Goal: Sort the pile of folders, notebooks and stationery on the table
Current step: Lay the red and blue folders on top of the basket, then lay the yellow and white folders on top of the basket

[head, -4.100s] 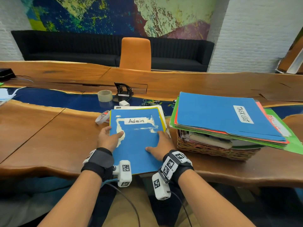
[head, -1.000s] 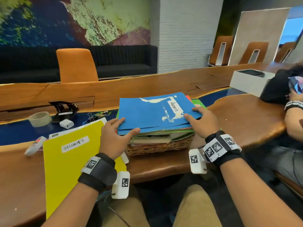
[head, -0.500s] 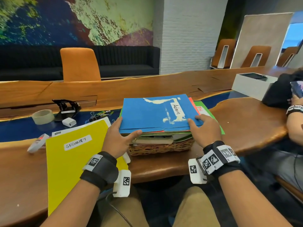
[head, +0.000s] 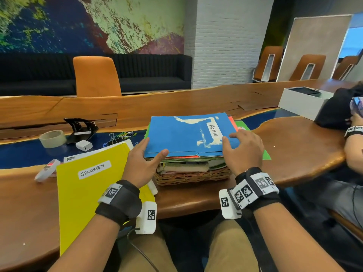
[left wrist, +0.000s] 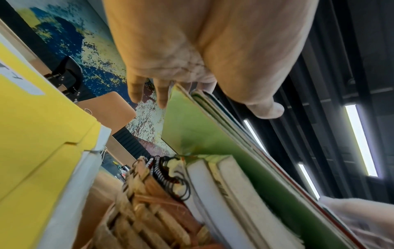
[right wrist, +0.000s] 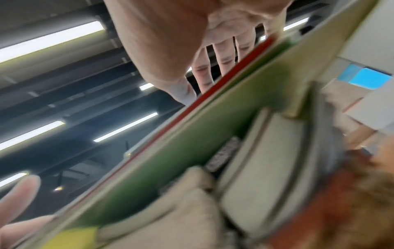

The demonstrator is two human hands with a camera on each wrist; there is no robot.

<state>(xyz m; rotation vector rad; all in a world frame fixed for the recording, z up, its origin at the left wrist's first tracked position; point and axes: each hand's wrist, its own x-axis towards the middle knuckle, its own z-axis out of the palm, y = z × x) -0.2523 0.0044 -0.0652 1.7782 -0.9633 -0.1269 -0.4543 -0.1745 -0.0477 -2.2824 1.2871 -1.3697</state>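
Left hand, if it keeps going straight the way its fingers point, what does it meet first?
Likely the paper clips on the blue strip beyond the left hand, which lies beside the blue Admin folder; depth is unclear.

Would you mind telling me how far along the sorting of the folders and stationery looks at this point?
Done: the blue Admin folder lies on the folder stack over the wicker basket. In hand: the left hand and right hand rest open at that stack's edges, apparently squaring it. Left: the yellow Security folder with white papers under it, and the tape roll, paper clips and white adapter lie loose.
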